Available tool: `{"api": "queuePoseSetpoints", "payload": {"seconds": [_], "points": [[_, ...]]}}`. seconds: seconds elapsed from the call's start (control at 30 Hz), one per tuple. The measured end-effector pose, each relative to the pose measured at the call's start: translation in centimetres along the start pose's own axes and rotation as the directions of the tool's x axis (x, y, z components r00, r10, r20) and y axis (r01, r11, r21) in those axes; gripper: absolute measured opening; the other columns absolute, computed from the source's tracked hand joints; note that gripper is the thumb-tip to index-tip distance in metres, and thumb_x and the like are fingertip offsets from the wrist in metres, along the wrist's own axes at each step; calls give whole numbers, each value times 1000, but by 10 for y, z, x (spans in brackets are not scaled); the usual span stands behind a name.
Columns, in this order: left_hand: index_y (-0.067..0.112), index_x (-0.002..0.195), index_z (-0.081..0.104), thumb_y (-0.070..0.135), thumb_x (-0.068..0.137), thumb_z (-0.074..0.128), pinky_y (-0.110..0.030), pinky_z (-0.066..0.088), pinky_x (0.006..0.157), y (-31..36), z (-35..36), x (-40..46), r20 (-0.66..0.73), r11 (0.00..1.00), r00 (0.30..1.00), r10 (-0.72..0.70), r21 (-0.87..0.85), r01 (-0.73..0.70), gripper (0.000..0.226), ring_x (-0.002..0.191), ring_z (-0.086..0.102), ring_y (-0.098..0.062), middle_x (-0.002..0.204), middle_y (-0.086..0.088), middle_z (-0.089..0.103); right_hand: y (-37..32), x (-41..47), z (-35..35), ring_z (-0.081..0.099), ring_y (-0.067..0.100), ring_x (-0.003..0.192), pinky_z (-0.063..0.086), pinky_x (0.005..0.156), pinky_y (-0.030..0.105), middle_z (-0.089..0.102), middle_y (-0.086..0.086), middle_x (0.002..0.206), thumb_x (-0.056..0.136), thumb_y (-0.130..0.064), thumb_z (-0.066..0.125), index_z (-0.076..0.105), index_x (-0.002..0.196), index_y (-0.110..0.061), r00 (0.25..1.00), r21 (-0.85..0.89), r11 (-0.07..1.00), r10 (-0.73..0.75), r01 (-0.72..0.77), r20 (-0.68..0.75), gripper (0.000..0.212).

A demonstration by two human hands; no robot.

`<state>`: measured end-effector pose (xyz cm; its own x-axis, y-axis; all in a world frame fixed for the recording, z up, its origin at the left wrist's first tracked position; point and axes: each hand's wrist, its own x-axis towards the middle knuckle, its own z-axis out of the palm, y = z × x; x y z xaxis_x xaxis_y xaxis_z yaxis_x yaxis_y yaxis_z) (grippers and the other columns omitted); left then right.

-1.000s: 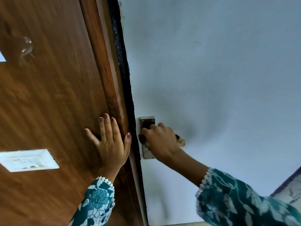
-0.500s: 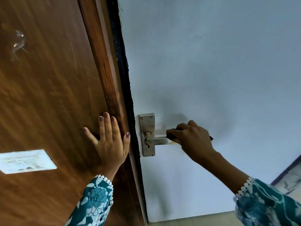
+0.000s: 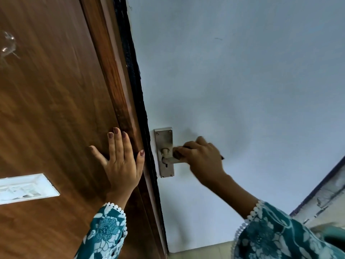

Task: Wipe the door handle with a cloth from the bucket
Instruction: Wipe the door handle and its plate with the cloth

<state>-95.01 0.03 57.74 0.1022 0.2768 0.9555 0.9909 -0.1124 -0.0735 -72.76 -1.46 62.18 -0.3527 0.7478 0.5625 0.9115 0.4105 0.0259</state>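
Inspector: Report, left to right.

Me: My left hand (image 3: 121, 161) lies flat, fingers spread, on the wooden panel (image 3: 56, 109), holding nothing; I judge it steadies me. Right of it, my right hand's (image 3: 201, 157) grip is closed round the door handle (image 3: 169, 160) lever, a dark cloth (image 3: 180, 154) pressed between, for wiping.

Inspector: The bucket?

Me: Not in view; contents unknown.

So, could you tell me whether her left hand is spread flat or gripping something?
Spread flat: the left hand presses open-palmed against the brown wooden panel.
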Motion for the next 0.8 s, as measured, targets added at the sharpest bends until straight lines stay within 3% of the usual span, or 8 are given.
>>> {"api": "queuePoseSetpoints", "payload": {"seconds": [0.07, 0.17, 0.3, 0.43, 0.57, 0.7, 0.8], "points": [[11, 152, 5, 39, 101, 31, -57, -7, 114, 0, -1, 1, -13, 1000, 1000, 1, -7, -1, 64, 149, 2, -19, 162, 0, -6, 26, -8, -4, 54, 17, 67, 24, 43, 16, 70, -14, 74, 69, -15, 76, 71, 88, -42, 996, -7, 997, 77, -77, 48, 33], [11, 152, 6, 39, 101, 30, -55, -5, 115, 1, -2, 1, -20, 1000, 1000, 0, -20, 0, 63, 149, 2, -19, 162, 1, -6, 43, -14, -13, 54, 15, 66, 10, 45, 12, 70, -14, 73, 74, -31, 77, 72, 90, -44, 989, 38, 992, 118, -122, 93, 22], [11, 152, 5, 40, 101, 29, -54, -5, 115, 1, -2, 1, -14, 1000, 1000, -1, -11, 1, 64, 149, 2, -18, 162, 0, -7, 10, 5, -6, 57, 18, 67, 25, 49, 20, 69, -10, 71, 59, -8, 77, 73, 87, -39, 993, -12, 1000, -13, 15, 118, 41], [13, 152, 4, 41, 101, 29, -54, -5, 115, 1, -3, 2, 1, 1000, 1000, -1, -5, 1, 64, 149, 1, -18, 162, 1, -8, -31, 20, -4, 59, 21, 71, 28, 60, 30, 69, -5, 69, 54, -5, 74, 74, 85, -32, 990, -47, 993, -103, 108, 92, 41], [13, 152, 4, 42, 101, 29, -53, -6, 115, -1, -3, 1, 3, 1000, 1000, 0, -11, 0, 64, 149, 1, -17, 162, 2, -8, -4, 13, 4, 60, 21, 67, 39, 60, 29, 64, -6, 63, 57, -14, 81, 73, 86, -38, 996, 4, 999, -48, 48, 77, 39], [12, 152, 4, 41, 101, 30, -54, -5, 115, 0, -2, 2, 1, 1000, 1000, -2, -15, 2, 64, 149, 1, -18, 162, 1, -8, 37, -2, -2, 60, 18, 57, 30, 55, 21, 60, -6, 57, 63, -22, 85, 72, 82, -40, 998, 41, 999, 17, -20, 67, 29], [12, 152, 4, 40, 101, 30, -54, -5, 115, 0, -2, 1, 2, 1000, 1000, 0, -16, 0, 64, 149, 1, -18, 162, 0, -8, 32, -2, -3, 59, 18, 54, 34, 53, 23, 61, -5, 59, 61, -15, 84, 72, 80, -38, 996, 28, 1000, -1, -2, 85, 32]]}}
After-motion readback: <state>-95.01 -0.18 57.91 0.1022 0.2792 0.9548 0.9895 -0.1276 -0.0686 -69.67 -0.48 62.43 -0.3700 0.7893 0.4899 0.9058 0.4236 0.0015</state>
